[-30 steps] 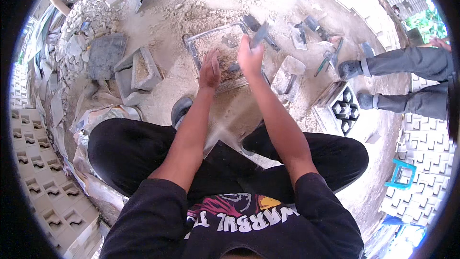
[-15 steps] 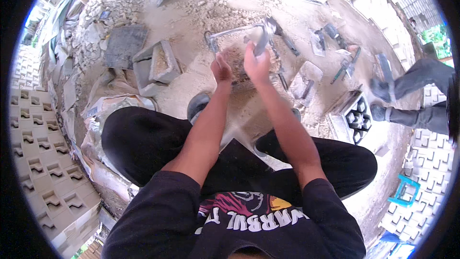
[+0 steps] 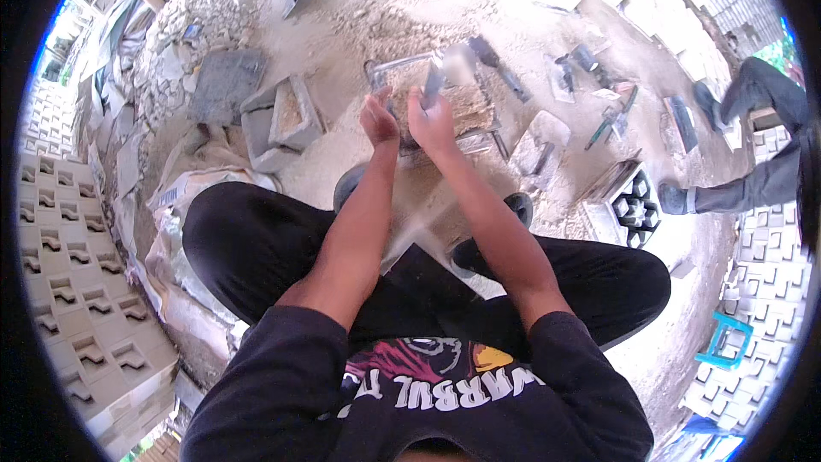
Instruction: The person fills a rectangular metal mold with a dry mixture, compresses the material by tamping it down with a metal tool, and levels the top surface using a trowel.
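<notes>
Between my feet lies a rectangular metal mould frame (image 3: 407, 60) filled with pale sandy mix (image 3: 470, 107). My right hand (image 3: 434, 124) is closed around a trowel-like tool (image 3: 433, 84) and holds it up over the mould; its light blade is smeared by motion. Beside it, at the mould's left side, my left hand (image 3: 379, 124) has its fingers partly spread and holds nothing that I can see. Whether the left fingertips touch the frame, I cannot tell. A dark-headed tool (image 3: 500, 64) rests just beyond the mould's right far corner.
To the left stand a grey trough-like box (image 3: 295, 115) and a dark flat slab (image 3: 227, 85), with rubble behind. On the right lie a dusty plate (image 3: 540, 144), scattered hand tools (image 3: 611, 124) and a patterned block (image 3: 635, 210). Another person's legs (image 3: 744, 188) stand at the far right.
My right hand has swung left and slightly nearer with the tool, showing more of the sandy mix. My left hand has shifted a little left. The other person's farther leg has moved.
</notes>
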The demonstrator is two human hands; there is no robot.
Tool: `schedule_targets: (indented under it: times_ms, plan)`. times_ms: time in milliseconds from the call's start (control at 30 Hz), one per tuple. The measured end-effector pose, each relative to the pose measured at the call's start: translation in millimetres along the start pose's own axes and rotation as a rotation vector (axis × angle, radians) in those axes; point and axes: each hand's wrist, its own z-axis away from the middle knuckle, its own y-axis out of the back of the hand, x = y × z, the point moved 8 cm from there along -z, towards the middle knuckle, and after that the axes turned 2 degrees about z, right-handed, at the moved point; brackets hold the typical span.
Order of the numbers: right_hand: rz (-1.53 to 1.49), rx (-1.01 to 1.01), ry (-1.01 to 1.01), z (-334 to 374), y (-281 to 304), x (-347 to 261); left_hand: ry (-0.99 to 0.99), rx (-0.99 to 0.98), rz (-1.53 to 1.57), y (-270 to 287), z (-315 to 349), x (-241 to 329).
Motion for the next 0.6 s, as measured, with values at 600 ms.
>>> schedule_targets:
  times_ms: [600]
  plan:
    - [-0.518, 0.702, -0.168, -30, 189, 15, -0.685, -0.853, -1.277, -142, 57, -43]
